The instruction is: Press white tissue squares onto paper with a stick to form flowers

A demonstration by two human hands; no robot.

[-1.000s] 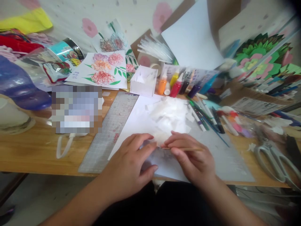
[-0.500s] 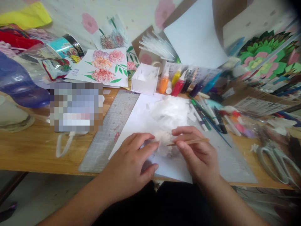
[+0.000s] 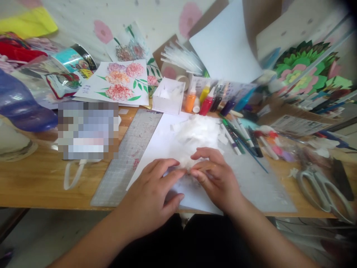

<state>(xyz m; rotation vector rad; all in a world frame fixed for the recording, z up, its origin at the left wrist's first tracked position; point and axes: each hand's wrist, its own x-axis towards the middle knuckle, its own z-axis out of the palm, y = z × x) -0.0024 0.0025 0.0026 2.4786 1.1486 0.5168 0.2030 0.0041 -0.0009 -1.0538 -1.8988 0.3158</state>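
Note:
My left hand (image 3: 154, 190) and my right hand (image 3: 216, 176) meet fingertip to fingertip over a white sheet (image 3: 164, 145) near the table's front edge. Both hands have bent fingers pinching a small crumpled piece of white tissue paper (image 3: 187, 166) between them. Just beyond the fingers lies a loose pile of white tissue bits (image 3: 198, 132). No stick shows in my right hand now. A grey cutting mat (image 3: 129, 158) lies under the sheet and sticks out to the left of my left hand.
Behind the pile stand a white box (image 3: 169, 101) and paint bottles (image 3: 206, 102). Markers and pens (image 3: 242, 137) lie to the right, and scissors (image 3: 320, 186) at the far right. A flower painting (image 3: 119, 83), a tape roll (image 3: 74, 59) and a blue bottle (image 3: 19, 108) are on the left.
The thin wooden stick held in my right hand is no longer visible. My right hand has curled lower and closer to my left, over the tissue piece.

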